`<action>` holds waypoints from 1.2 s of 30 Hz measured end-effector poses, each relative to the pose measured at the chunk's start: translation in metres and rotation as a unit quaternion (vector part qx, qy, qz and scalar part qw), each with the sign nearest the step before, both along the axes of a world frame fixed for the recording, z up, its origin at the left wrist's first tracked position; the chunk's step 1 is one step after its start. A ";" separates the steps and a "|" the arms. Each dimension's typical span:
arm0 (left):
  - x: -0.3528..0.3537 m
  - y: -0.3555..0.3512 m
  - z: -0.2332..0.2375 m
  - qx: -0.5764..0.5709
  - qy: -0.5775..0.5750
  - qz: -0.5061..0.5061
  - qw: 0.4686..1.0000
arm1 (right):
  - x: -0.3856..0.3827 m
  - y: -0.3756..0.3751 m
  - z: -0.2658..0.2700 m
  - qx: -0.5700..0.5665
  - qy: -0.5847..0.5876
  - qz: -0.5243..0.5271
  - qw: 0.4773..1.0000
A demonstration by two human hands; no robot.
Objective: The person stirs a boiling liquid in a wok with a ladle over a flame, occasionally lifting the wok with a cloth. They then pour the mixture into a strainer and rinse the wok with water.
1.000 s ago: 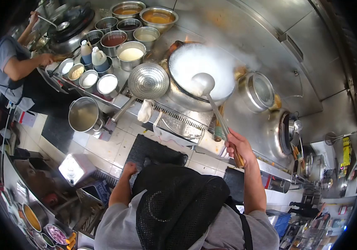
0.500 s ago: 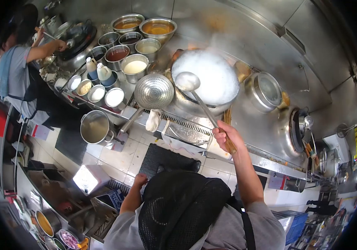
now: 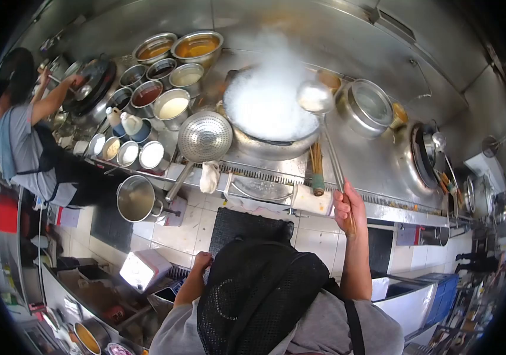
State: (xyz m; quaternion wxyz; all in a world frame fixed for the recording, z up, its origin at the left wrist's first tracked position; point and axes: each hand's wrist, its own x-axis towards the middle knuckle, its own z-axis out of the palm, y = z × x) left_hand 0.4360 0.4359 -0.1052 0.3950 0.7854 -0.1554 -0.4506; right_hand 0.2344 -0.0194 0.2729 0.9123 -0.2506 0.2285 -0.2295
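Note:
My right hand [image 3: 350, 208] is wrapped round the handle of a long metal ladle [image 3: 314, 99]. The ladle's bowl is raised at the right rim of a wok full of white, steaming foam [image 3: 268, 109]. Low at my side, my left hand [image 3: 203, 260] is closed in a fist, with nothing visible in it. A perforated strainer [image 3: 205, 137] rests on the counter left of the wok, its handle over the front edge. Beside the ladle's handle lies a bamboo brush [image 3: 317, 171]. Steam hides part of the wok.
Pots of sauces and seasonings, including a red-brown sauce [image 3: 147, 94], crowd the left counter. A metal pot [image 3: 135, 199] stands below the front edge. To the right are a lidded pot [image 3: 366, 109] and another wok [image 3: 421, 155]. A co-worker [image 3: 19, 139] works at the far left.
My right hand has moved the ladle rightward, from over the left part of the foam to the wok's right rim. The view has shifted, and the bamboo brush shows more fully.

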 end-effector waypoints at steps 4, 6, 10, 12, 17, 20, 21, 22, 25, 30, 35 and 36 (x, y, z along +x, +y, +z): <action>0.009 -0.008 -0.025 -0.034 -0.164 -0.116 0.979 | -0.020 -0.004 -0.032 -0.290 0.303 -0.097 0.903; 0.017 -0.019 -0.026 -0.073 -0.134 -0.132 0.979 | -0.026 -0.009 -0.054 -0.403 0.450 -0.082 0.793; 0.028 -0.060 -0.002 0.022 0.028 -0.007 0.999 | -0.053 -0.031 -0.144 -0.589 0.596 -0.055 0.543; 0.031 -0.068 -0.006 0.015 0.140 0.124 0.982 | -0.064 -0.035 -0.180 -0.600 0.616 -0.046 0.509; 0.032 -0.066 0.009 0.012 0.114 0.078 0.990 | -0.072 -0.031 -0.199 -0.551 0.682 0.023 0.481; 0.021 -0.058 0.039 0.058 0.041 0.007 0.997 | -0.074 -0.029 -0.209 -0.548 0.678 0.025 0.489; 0.018 -0.052 0.033 0.087 -0.001 -0.020 0.996 | -0.074 -0.028 -0.210 -0.549 0.678 0.024 0.488; 0.019 -0.038 0.007 0.038 -0.038 -0.070 0.996 | -0.072 -0.027 -0.212 -0.546 0.677 0.022 0.492; 0.007 -0.010 -0.027 0.065 -0.056 -0.066 0.994 | -0.064 -0.021 -0.206 -0.540 0.677 0.020 0.500; -0.002 0.006 -0.038 0.034 -0.151 -0.139 0.978 | -0.064 -0.011 -0.215 -0.559 0.651 0.010 0.513; -0.005 -0.012 -0.025 0.073 -0.023 -0.023 0.997 | -0.066 -0.001 -0.218 -0.544 0.665 0.029 0.510; -0.004 -0.013 -0.037 0.073 -0.024 -0.021 0.997 | -0.067 -0.001 -0.219 -0.545 0.664 0.030 0.510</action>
